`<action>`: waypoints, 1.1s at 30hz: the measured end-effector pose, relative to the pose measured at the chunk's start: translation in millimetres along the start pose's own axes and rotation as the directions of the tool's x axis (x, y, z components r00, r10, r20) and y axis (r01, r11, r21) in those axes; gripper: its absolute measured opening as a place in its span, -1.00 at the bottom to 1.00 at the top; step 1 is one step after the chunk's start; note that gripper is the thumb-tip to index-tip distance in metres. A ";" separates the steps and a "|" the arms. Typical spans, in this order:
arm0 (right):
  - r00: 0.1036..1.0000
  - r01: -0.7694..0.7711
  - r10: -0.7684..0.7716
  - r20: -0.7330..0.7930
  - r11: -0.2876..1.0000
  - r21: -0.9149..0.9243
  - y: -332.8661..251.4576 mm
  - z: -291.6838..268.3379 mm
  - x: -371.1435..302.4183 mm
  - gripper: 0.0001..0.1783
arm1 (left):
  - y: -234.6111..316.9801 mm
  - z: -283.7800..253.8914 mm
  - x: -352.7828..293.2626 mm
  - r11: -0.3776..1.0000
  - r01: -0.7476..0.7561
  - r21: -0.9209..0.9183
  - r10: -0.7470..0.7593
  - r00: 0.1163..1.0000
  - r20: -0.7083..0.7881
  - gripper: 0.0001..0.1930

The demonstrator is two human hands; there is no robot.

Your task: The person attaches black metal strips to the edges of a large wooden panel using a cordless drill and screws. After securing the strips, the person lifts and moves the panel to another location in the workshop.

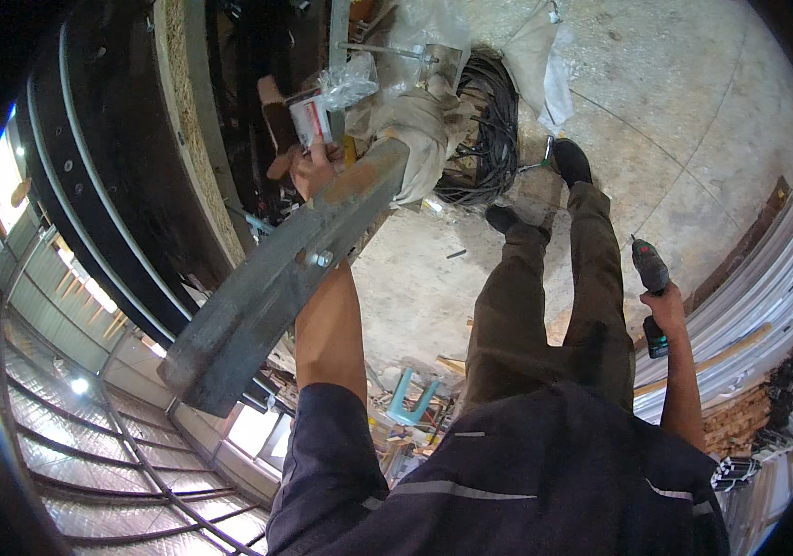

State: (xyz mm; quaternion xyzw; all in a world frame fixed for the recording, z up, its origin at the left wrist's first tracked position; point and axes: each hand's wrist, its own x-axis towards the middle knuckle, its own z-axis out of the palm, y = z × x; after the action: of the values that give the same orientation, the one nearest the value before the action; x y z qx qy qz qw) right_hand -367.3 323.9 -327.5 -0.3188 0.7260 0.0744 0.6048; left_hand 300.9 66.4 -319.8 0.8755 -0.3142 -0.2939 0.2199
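My right hand [665, 310] grips a dark cordless drill [649, 265] by its handle, out to the right of my legs; its bit points away from me. My left arm passes beneath a heavy grey steel beam [262, 287], and beyond it my left hand [313, 170] has its fingers closed at the lower edge of a small white and red box [309, 119]. The beam partly hides that forearm. A bolt head [322, 259] stands out from the beam's face. Beige cloth [412, 139] is wrapped round its far end.
Crumpled clear plastic [350, 82] lies beside the box. Coiled black cable [494, 139] sits on the concrete floor [656, 120] past the cloth. Tall dark panels [100, 176] rise at the left. Long pale strips [758, 315] are stacked at the right. A turquoise stool [412, 398] stands near my legs.
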 end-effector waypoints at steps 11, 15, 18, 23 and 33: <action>0.994 0.100 -0.098 0.045 0.993 -0.058 -87.8 -25.4 10.0 -0.33 | 41.0 -5.2 -3.6 0.902 -0.391 0.185 0.418 0.898 -0.139 -0.52; 0.976 0.200 -0.192 0.098 0.977 -0.075 -127.6 -29.7 1.2 -0.37 | -22.1 -20.9 -79.9 0.971 -0.239 -0.024 0.234 0.962 -0.140 -0.60; 0.950 0.266 -0.234 0.208 0.953 -0.146 -181.5 -22.5 -27.1 -0.45 | -100.9 1.0 -189.2 0.993 0.101 -0.063 -0.090 0.984 0.150 -0.63; 0.814 0.426 -0.330 0.478 0.899 -0.105 -241.7 30.7 -60.1 -0.49 | -12.8 41.4 -393.9 0.996 0.041 0.077 -0.080 0.782 0.618 -0.43; 0.616 0.456 -0.538 0.575 0.839 0.296 -293.9 174.5 -74.8 -0.49 | 19.1 19.3 -407.8 0.969 0.097 -0.225 -0.008 0.931 0.365 -0.46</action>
State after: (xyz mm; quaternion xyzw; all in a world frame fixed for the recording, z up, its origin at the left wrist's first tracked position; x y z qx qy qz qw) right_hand -55.0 207.1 -221.7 -0.4256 0.3621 -0.0364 0.8285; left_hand 23.4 326.1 -169.5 0.7816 -0.2878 -0.4915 0.2544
